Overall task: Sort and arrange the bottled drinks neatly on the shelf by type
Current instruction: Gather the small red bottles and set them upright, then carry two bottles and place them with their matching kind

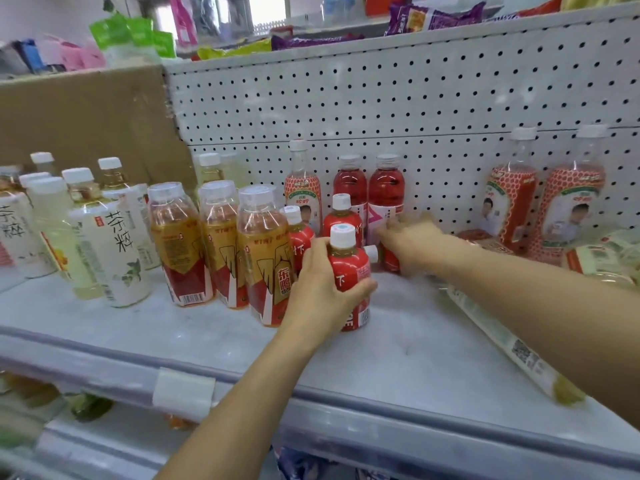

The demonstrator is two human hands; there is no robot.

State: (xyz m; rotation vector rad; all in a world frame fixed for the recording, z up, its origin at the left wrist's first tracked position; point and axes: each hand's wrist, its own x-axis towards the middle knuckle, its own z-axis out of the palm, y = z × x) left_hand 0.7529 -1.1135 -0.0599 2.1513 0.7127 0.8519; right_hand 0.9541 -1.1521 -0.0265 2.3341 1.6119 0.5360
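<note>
My left hand [320,289] grips a small red-labelled bottle with a white cap [348,268], standing upright on the white shelf [398,344]. My right hand [412,242] is blurred and closed over another small red bottle [389,259] that lies on its side, cap pointing left. Two matching small red bottles [341,216] stand behind. Left of them stands a row of three orange-and-red bottles [221,244], then white tea bottles [114,247]. Two clear bottles of red drink [386,188] stand against the pegboard.
Tall bottles with red honeycomb labels [512,192] stand at the back right, and another [303,188] at mid-back. A pale bottle [512,344] lies on its side under my right forearm. A cardboard sheet [86,116] leans at the back left. Snack packets sit on the upper shelf [433,19].
</note>
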